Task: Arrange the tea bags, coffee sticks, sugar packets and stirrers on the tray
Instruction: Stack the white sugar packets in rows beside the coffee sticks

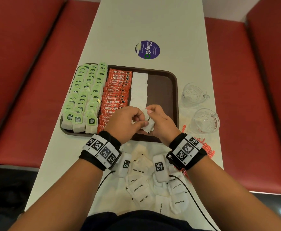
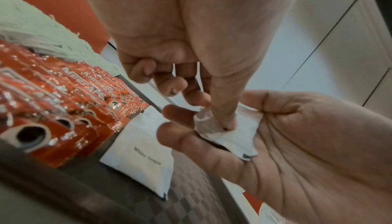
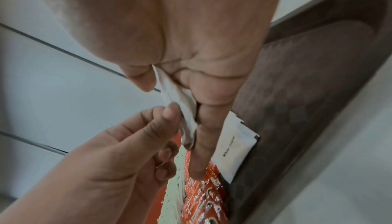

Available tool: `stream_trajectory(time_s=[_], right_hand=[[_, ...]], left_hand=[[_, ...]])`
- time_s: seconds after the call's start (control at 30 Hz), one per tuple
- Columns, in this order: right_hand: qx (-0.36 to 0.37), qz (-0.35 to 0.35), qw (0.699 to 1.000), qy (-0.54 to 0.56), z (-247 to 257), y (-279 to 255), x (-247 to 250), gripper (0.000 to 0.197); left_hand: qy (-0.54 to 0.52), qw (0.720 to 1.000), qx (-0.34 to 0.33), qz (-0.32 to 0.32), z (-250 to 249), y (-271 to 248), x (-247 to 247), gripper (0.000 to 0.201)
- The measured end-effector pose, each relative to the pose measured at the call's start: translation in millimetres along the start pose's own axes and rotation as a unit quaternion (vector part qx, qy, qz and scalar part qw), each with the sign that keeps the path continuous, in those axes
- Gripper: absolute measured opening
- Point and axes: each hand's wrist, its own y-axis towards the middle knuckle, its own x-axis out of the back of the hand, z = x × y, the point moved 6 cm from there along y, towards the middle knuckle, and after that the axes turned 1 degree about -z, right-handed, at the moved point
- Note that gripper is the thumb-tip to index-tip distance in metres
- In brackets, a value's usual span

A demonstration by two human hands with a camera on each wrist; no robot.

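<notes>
Matt white paper sugar packets [image 1: 139, 90], glossy red foil coffee sticks [image 1: 115, 94], a dark plastic tray [image 1: 163, 90] with a textured checkered floor, clear cut-glass cups [image 1: 204, 120], smooth pale desk [image 1: 153, 22].

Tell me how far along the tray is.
Done: tea bags and coffee sticks fill rows on the tray. In hand: both the left hand and right hand hold sugar packets, extending the sugar column. Left: loose sugar and stirrers on the table.

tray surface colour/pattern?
Dark brown tray with a checkered texture on its floor; pattern shows best in the left wrist view.
</notes>
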Motion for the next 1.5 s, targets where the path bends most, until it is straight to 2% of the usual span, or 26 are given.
stream_trajectory(time_s=[0.03, 0.13, 0.27, 0.33, 0.5, 0.6, 0.67, 0.73, 0.8, 0.9, 0.97, 1.1, 1.2, 1.33, 1.5], right_hand=[[-0.001, 0.003, 1.0, 0.029, 1.6, -0.9, -1.4, 0.01], [0.018, -0.007, 0.998, 0.053, 3.1, 1.4, 3.2, 0.019], [0.065, -0.002, 0.997, -0.027, 9.7, -1.4, 5.4, 0.024], [0.081, -0.006, 0.996, -0.02, 12.5, -4.5, 6.0, 0.026], [0.092, -0.086, 0.992, -0.019, 18.8, -8.9, 16.5, 0.022], [0.083, -0.097, 0.992, -0.017, 16.7, -7.5, 26.3, 0.02], [0.085, -0.106, 0.989, -0.053, 13.6, -6.1, 33.8, 0.019], [0.075, -0.114, 0.984, -0.115, 8.2, -1.2, 40.8, 0.021], [0.06, -0.115, 0.97, -0.207, 4.7, 4.5, 43.6, 0.025], [0.05, -0.078, 0.916, -0.389, 3.1, 13.3, 38.2, 0.03], [0.03, -0.047, 0.88, -0.471, -1.0, 18.4, 32.3, 0.03], [0.0, -0.024, 0.847, -0.531, -4.4, 22.2, 25.4, 0.029], [-0.007, -0.011, 0.84, -0.543, -6.2, 22.0, 21.7, 0.03], [-0.009, -0.005, 0.861, -0.508, -8.7, 23.4, 19.9, 0.035], [-0.017, 0.003, 0.863, -0.505, -8.5, 23.5, 16.8, 0.04]], left_hand=[[-0.004, 1.0, -0.006, 0.0, -1.9, -0.2, -0.5, 0.011], [-0.001, 1.0, 0.013, -0.028, -0.1, 0.2, 2.7, 0.018], [0.012, 0.999, 0.04, -0.025, 1.0, 1.0, 5.2, 0.019], [0.011, 0.999, 0.047, -0.027, 1.8, 0.5, 6.5, 0.019], [-0.005, 0.997, 0.062, -0.053, 1.7, 2.2, 17.9, 0.017], [0.023, 0.994, 0.06, -0.087, 3.0, 4.7, 34.2, 0.013], [0.034, 0.993, 0.067, -0.093, 9.4, 7.8, 42.8, 0.009], [0.061, 0.994, 0.072, -0.058, 16.7, 11.6, 41.8, 0.006], [0.108, 0.991, 0.071, 0.02, 21.7, 14.5, 29.6, 0.007], [0.166, 0.979, 0.059, 0.101, 24.2, 15.6, 6.2, 0.007], [0.201, 0.973, 0.044, 0.104, 24.3, 18.9, -3.8, 0.005], [0.271, 0.962, 0.021, 0.041, 24.8, 24.7, -5.0, 0.022], [0.29, 0.956, 0.004, 0.029, 24.8, 19.6, -8.0, 0.031], [0.324, 0.942, -0.014, 0.083, 24.8, 10.7, -21.8, 0.028], [0.333, 0.939, -0.01, 0.079, 26.9, 10.0, -21.3, 0.026]])
